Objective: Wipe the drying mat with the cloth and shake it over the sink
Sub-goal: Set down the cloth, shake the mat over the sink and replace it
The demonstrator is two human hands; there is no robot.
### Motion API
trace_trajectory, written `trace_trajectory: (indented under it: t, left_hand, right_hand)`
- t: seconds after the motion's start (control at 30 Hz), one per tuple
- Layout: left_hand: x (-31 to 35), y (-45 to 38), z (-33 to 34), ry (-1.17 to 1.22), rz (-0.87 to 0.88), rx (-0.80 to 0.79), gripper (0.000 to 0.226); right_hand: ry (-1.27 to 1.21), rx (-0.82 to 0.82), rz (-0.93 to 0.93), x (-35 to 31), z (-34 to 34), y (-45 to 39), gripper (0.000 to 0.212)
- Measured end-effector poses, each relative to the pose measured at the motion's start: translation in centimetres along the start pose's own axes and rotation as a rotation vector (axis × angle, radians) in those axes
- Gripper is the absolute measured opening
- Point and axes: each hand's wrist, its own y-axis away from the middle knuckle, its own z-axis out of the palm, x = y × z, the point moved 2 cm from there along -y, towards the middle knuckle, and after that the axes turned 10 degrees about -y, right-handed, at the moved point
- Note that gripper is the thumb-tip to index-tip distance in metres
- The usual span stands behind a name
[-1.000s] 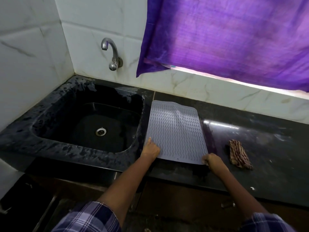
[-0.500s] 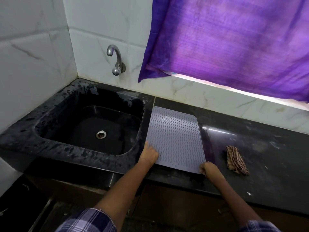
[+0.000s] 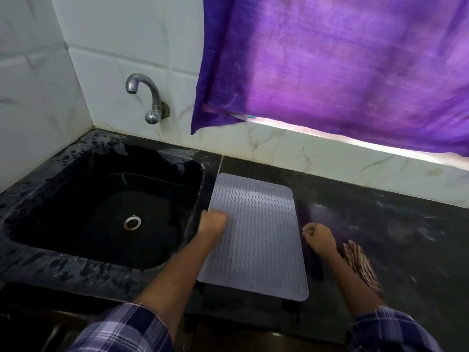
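Note:
The grey ribbed drying mat (image 3: 256, 240) lies flat on the black counter just right of the sink (image 3: 76, 252). My left hand (image 3: 213, 222) is on the mat's left edge, about halfway along, blurred by motion, so its grip is unclear. Just off the mat's right edge, my right hand (image 3: 318, 237) hovers over the counter with its fingers curled and nothing in them. The brown striped cloth (image 3: 360, 265) lies crumpled on the counter to the right, partly behind my right forearm.
A metal tap (image 3: 149, 97) sticks out of the tiled wall above the wet black sink, whose drain (image 3: 132, 222) shows. A purple curtain (image 3: 342, 72) hangs over the back of the counter. Dark counter (image 3: 406, 224) stretches to the right of the cloth.
Both hands have left the mat's near corners and moved farther along its sides. The right hand has let go of its corner. The mat still lies flat.

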Motion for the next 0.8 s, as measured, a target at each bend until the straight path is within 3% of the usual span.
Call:
trace_trajectory:
  t: [0.17, 0.37, 0.5, 0.6, 0.67, 0.8]
  left_hand:
    - [5.3, -6.0, 0.9, 0.032, 0.012, 0.02, 0.045]
    - [7.0, -10.1, 1.6, 0.018, -0.068, 0.048, 0.055]
    - [7.7, -10.0, 2.6, 0.056, -0.123, 0.081, 0.054]
    - [7.6, -10.1, 2.6, 0.07, -0.114, 0.076, 0.055]
    - [7.2, -10.2, 2.3, 0.076, -0.102, 0.072, 0.055]
    - [6.0, -8.4, 1.9, 0.089, -0.109, 0.121, 0.055]
  right_hand:
    - [-0.04, 0.054, -0.132, -1.1, 2.6, -8.4, 0.02]
    - [0.059, 0.062, -0.189, -2.2, 4.3, -16.4, 0.034]
    - [0.066, 0.157, -0.341, -4.1, 6.0, -16.7, 0.037]
    - [0.181, 0.055, -0.446, -4.3, 8.3, -15.2, 0.036]
    - [0.285, -0.01, -0.426, -4.3, 8.8, -14.6, 0.041]
    - [0.345, 0.019, -0.377, -5.4, 7.4, -12.7, 0.045]
